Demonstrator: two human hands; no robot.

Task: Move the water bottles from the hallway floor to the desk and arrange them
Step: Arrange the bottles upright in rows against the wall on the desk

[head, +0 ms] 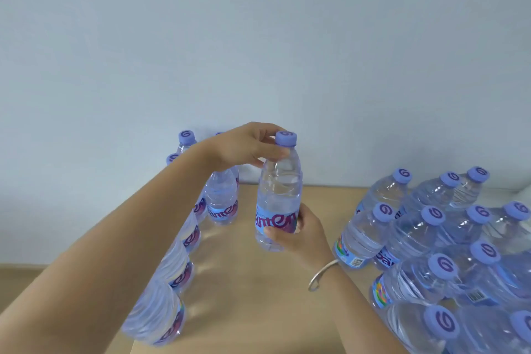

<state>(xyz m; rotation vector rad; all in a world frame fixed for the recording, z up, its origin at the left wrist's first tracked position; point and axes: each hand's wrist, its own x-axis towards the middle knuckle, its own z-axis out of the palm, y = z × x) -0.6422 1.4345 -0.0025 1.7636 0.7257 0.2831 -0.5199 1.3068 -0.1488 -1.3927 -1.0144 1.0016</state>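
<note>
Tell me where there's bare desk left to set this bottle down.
Bare desk runs down the middle, between the left row and the right cluster, under the held bottle that the left hand and right hand grip. The right side is packed tight; the left row leaves no gaps.

Left hand extended forward, forearm bare, thumb and fingers curled, pinching a bottle neck below its cap. Right hand grips its lower body, thumb across front; bangle on wrist.
</note>
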